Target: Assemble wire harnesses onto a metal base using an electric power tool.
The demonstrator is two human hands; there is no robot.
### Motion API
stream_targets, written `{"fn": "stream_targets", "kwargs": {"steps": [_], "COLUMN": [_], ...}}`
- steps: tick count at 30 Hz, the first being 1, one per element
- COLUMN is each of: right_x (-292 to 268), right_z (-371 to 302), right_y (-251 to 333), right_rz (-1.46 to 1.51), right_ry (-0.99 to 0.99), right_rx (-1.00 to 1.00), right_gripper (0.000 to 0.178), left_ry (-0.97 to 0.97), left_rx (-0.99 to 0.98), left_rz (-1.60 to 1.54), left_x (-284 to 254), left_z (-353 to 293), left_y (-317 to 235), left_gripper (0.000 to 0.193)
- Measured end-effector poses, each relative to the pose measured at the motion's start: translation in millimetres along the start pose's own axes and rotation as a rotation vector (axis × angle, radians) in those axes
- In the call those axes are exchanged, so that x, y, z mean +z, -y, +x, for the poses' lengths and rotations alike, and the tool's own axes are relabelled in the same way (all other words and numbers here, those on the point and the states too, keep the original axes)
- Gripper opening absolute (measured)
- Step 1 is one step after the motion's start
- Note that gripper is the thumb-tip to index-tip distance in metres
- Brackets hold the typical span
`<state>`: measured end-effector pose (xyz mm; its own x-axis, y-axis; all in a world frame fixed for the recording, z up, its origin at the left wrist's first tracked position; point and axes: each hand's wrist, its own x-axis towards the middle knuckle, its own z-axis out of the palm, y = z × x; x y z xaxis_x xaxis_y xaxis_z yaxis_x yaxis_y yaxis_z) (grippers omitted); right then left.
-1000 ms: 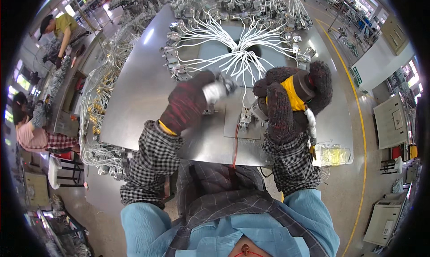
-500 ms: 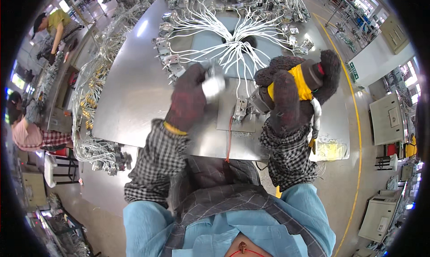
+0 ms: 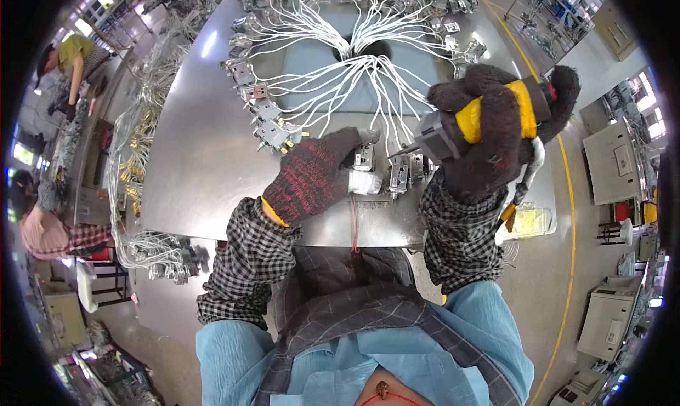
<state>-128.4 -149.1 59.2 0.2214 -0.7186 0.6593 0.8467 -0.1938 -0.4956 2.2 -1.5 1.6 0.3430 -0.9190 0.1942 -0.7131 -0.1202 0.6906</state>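
Clamping one silver metal box (image 3: 364,158) at 1 o'clock in left red-black knit-gloved hand (image 3: 309,177), one grey-yellow power tool (image 3: 436,137) at 2 in right dark-gloved hand (image 3: 492,140). Counting two similar boxes (image 3: 399,177) toward 3, markings illegible.

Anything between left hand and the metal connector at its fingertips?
Nothing visible: the left hand has the metal connector between its fingertips. The black-and-yellow tool in the right hand sits rightward, not between them.

co-wkr (image 3: 76,50) L, wht stool (image 3: 86,284) L, yel floor line (image 3: 574,250) R, beige cab (image 3: 610,179) R
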Motion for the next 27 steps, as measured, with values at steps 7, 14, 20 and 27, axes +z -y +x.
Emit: {"fn": "stream_targets", "kwargs": {"steps": [7, 14, 20, 27], "right_x": [16, 11, 9, -3], "right_z": [-18, -24, -27, -23], "right_y": [-6, -7, -17, -25], "right_rz": [-0.157, -0.492, -0.316, -0.331], "right_ry": [0.001, 0.161, 0.215, 0.329], "right_rx": [-0.001, -0.009, -0.044, -0.132], "right_gripper": [0.075, 0.074, 0.070, 0.075], "left_ry": [0.078, 0.109, -0.122, 0.221], "left_rx": [-0.071, -0.069, 0.347, 0.204], "left_rz": [0.071, 0.081, 0.379, 0.949], "left_x": [7, 6, -44, -82], "left_z": [-1, 3, -14, 0], "left_y": [-6, -9, 6, 40], "left_gripper": [0.068, 0.068, 0.084, 0.050]}}
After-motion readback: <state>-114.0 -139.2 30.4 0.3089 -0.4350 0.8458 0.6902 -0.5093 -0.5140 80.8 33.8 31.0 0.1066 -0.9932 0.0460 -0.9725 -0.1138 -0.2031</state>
